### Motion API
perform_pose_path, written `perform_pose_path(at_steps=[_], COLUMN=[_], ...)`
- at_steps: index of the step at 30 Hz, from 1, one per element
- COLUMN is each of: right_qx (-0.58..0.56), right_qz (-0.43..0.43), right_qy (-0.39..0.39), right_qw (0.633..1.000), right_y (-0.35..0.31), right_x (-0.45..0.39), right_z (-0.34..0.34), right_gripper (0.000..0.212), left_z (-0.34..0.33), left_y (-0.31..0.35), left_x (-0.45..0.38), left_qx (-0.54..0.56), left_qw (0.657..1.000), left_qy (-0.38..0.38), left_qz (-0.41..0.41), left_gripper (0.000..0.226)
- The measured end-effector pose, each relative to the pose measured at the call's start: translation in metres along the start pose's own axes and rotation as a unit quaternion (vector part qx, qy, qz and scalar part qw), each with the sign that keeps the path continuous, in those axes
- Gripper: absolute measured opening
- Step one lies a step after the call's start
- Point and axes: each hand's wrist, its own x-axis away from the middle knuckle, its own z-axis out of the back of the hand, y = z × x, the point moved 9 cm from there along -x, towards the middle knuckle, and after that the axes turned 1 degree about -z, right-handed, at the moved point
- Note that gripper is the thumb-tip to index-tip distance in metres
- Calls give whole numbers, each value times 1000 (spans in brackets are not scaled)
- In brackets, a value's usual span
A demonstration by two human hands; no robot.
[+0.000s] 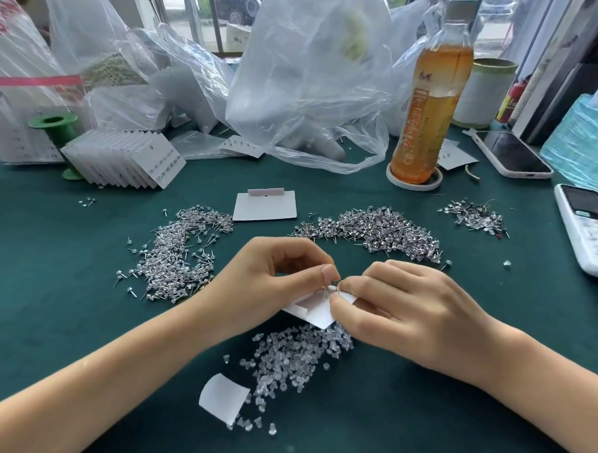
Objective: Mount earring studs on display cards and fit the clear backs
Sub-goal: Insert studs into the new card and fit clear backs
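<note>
Clear backs [296, 355] lie heaped nearest, within reach. Just above, left hand [276, 278] pinches a display card [315, 309] steady while right hand [397, 311] fingertips close on its posts. Stud piles [179, 252] flank beyond.

On the green cloth-covered bench [71, 304], a heap of clear plastic earring backs [296, 356] lies near the front edge, with a curled white paper slip [223, 397] at its left. Just behind the heap, the left hand [259, 283] and right hand [407, 310] meet over a white display card [315, 311]. Behind the hands, one spread of silver earring studs [182, 252] lies to the left and another stud spread [377, 236] to the right, a blank white card [264, 207] between them. A fanned stack of white cards [123, 162] sits toward the back left corner, a clear bottle of amber tea [425, 97] toward the back right, crumpled clear plastic bags [305, 78] between. A white remote control [589, 227] lies at the right edge.
</note>
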Motion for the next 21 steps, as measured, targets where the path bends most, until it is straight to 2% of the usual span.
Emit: perform_pose_path(at_steps=[21], right_qx=[12], right_qz=[4], right_qy=[9], right_qw=[1000], right_y=[-3], right_x=[0], right_z=[0], right_gripper=[17], left_z=[-1], left_y=[4], left_x=[1], left_qx=[-56], left_qw=[998], left_qy=[-18], left_qz=[-20], left_gripper=[8])
